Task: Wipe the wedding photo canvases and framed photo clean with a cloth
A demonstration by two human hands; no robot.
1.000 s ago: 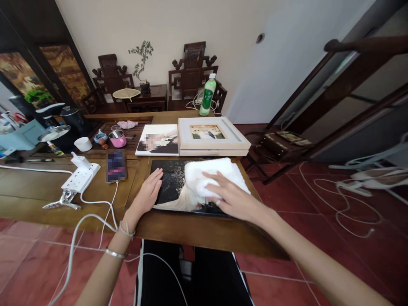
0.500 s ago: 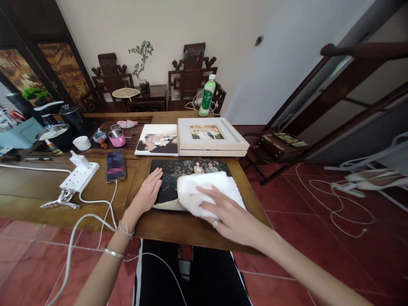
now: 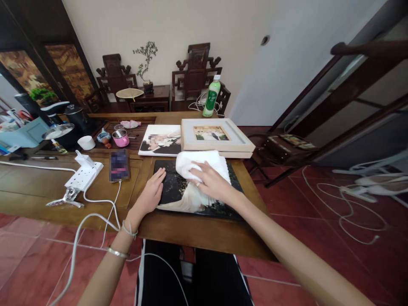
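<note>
A dark photo panel point(image 3: 172, 187) lies flat on the wooden table near its front edge, showing a pale trailing dress. My left hand point(image 3: 153, 191) rests with stretched fingers on the panel's left edge, gripping nothing. Under my right hand point(image 3: 210, 180) is a folded white towel point(image 3: 186, 163), pressed against the far part of the panel. The fingers bend over the towel, and together they hide the panel's upper middle. Just behind the panel are a white photo print point(image 3: 161, 140) and a pale framed picture point(image 3: 212, 134), which sits on top of another frame.
A green bottle point(image 3: 211, 97) stands at the table's far edge. To the left are a phone point(image 3: 119, 165), a white power strip point(image 3: 83, 175) with cables, a pink cup point(image 3: 120, 138), a white cup point(image 3: 86, 143) and a black kettle point(image 3: 76, 119). Dark chairs stand behind.
My right hand has slid the towel away from me across the panel, uncovering more of the dress near the front edge. My left hand stays on the left edge. The view has shifted slightly.
</note>
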